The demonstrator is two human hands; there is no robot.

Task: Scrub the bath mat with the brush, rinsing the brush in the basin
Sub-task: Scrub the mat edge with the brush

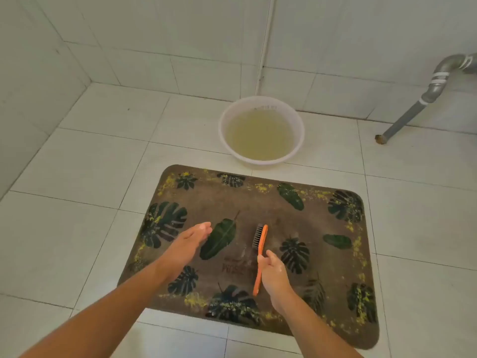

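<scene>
The brown leaf-printed bath mat (258, 202) is lying on the white tiled floor (77, 164), just beside the white round plastic basin (299, 125) of yellowish water. The right hand (273, 275) is grasping the orange-handled brush (260, 254) above it. The left hand (191, 241) is hovering released, fingers flat.

Matt fabric bath mat (258, 202); glossy white plastic basin (224, 125); orange plastic brush (260, 257)

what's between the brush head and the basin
In the head view, only the far half of the bath mat, then a short strip of bare floor tile, lies between the brush and the basin.
</scene>
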